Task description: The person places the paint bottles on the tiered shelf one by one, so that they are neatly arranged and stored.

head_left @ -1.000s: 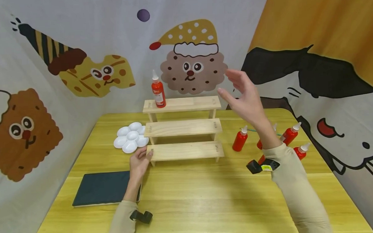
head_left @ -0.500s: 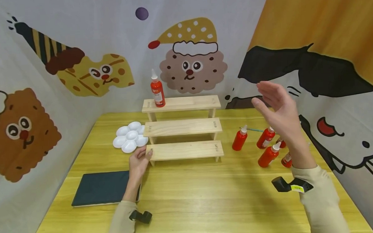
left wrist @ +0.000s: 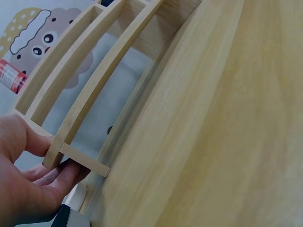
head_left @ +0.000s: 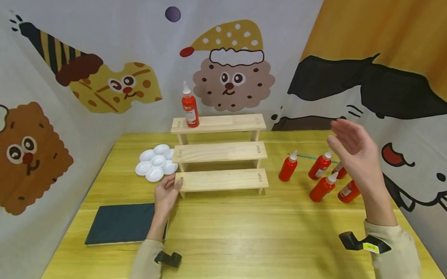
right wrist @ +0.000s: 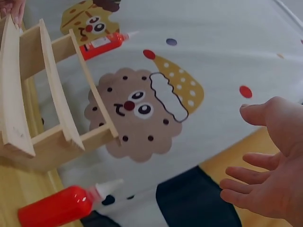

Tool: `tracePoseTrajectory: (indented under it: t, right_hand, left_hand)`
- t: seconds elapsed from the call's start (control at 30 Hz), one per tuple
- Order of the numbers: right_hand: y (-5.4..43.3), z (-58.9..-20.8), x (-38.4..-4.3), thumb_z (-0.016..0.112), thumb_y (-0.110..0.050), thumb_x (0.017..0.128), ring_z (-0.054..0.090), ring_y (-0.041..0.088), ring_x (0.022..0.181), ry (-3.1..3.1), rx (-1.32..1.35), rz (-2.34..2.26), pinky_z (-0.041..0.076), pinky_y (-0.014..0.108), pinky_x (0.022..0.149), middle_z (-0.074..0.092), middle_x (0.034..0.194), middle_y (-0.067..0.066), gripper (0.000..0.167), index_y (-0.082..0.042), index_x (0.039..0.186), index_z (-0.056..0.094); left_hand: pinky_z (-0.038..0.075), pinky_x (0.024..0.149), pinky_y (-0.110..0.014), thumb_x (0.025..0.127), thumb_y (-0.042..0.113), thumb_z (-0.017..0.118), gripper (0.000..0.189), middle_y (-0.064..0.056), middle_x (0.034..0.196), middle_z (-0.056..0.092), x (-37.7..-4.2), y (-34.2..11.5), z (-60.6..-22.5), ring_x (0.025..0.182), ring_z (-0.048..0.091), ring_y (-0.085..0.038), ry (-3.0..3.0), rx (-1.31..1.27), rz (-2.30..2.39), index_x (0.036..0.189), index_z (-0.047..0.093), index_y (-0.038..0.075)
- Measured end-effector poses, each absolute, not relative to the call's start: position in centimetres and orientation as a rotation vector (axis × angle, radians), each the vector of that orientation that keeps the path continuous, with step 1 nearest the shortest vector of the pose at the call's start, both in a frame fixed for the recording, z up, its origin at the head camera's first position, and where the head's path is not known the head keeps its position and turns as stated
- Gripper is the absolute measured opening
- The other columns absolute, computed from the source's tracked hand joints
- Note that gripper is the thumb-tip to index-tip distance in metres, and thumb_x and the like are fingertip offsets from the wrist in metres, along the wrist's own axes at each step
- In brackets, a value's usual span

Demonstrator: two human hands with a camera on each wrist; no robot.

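Note:
A three-tier wooden display stand (head_left: 220, 152) stands mid-table. My left hand (head_left: 168, 195) holds the left end of its lowest board, thumb on top and fingers beneath, as the left wrist view (left wrist: 38, 175) shows. On the top board, toward the left, a red squeeze bottle (head_left: 191, 111) with a white nozzle stands upright. My right hand (head_left: 359, 159) is raised at the right, holding nothing, its fingers apart from the thumb. Near and below it stand several more red squeeze bottles (head_left: 322, 188); one of them (head_left: 288, 167) is closer to the stand.
Left of the stand lies a white flower-shaped paint palette (head_left: 158, 160). A dark green flat book-like thing (head_left: 121, 223) lies at the front left, partly behind the left forearm. Behind the bottles is a thin teal brush-like stick (head_left: 307, 156). A patterned cloth (head_left: 130, 19) backs the table.
My right hand has moved right and down, from beside the top board to over the right-hand bottles, which show more fully now. The left hand keeps its hold on the stand.

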State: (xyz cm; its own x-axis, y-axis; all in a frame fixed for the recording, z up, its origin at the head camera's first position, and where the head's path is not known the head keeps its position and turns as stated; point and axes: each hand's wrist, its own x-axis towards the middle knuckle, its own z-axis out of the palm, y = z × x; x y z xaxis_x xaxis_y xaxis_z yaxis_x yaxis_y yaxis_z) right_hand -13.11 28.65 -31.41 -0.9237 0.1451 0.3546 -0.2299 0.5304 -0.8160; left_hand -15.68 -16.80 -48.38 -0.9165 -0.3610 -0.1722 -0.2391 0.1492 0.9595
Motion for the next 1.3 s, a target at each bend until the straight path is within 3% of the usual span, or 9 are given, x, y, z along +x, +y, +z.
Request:
tracePoseTrajectory:
  t: [0.23,0.53,0.8,1.03,1.17,1.3]
  right_hand:
    - [30.3,-33.9,-12.0,0.061,-0.028,0.102,0.050,0.009,0.136,-2.443,-0.051,1.360,0.040,0.002,0.100,0.051,0.153,0.002,0.055,-0.023,0.154,0.041]
    - [31.8,-37.1,-10.8,0.064,-0.021,0.101,0.053,-0.007,0.119,-2.426,-0.071,1.491,0.043,0.000,0.093,0.056,0.143,-0.005,0.056,-0.016,0.152,0.042]
    - [31.9,-40.1,-9.8,0.067,-0.013,0.099,0.055,-0.005,0.116,-2.355,-0.074,1.633,0.043,0.000,0.091,0.058,0.127,-0.020,0.056,-0.008,0.149,0.045]
    - [31.5,-42.0,-9.6,0.069,-0.015,0.098,0.055,-0.008,0.110,-2.420,-0.131,1.549,0.044,0.000,0.089,0.058,0.119,-0.024,0.054,-0.001,0.145,0.047]
    - [31.5,-42.9,-9.7,0.069,-0.021,0.098,0.052,-0.012,0.107,-2.500,-0.201,1.473,0.043,0.000,0.087,0.056,0.121,-0.021,0.056,0.001,0.144,0.046]
    - [31.6,-43.7,-9.8,0.069,-0.022,0.098,0.049,-0.013,0.104,-2.577,-0.277,1.419,0.042,-0.001,0.084,0.058,0.133,0.002,0.059,0.003,0.145,0.043]
  left_hand:
    - [0.050,0.073,-0.006,0.095,0.010,0.069,0.039,-0.024,0.132,0.065,-15.9,-16.8,-48.3,0.120,0.063,-0.031,-2.284,0.607,-1.918,0.133,0.064,0.002]
    - [0.048,0.073,-0.005,0.095,0.011,0.068,0.042,-0.024,0.134,0.064,-15.8,-16.9,-48.2,0.122,0.062,-0.033,-2.299,0.607,-1.918,0.135,0.062,0.001]
    - [0.049,0.075,-0.006,0.095,0.010,0.069,0.041,-0.024,0.133,0.065,-15.8,-16.9,-48.4,0.121,0.062,-0.032,-2.282,0.610,-1.912,0.134,0.063,0.001]
    - [0.050,0.075,-0.006,0.094,0.010,0.069,0.041,-0.024,0.132,0.065,-15.9,-16.9,-48.5,0.119,0.063,-0.031,-2.269,0.599,-1.916,0.134,0.063,0.000]
    - [0.050,0.074,-0.006,0.094,0.009,0.069,0.041,-0.024,0.132,0.065,-15.9,-16.9,-48.6,0.119,0.063,-0.031,-2.269,0.595,-1.917,0.134,0.063,0.001]
    - [0.049,0.074,-0.005,0.094,0.009,0.069,0.041,-0.025,0.132,0.065,-15.9,-16.9,-48.7,0.120,0.063,-0.033,-2.269,0.595,-1.919,0.133,0.063,0.000]
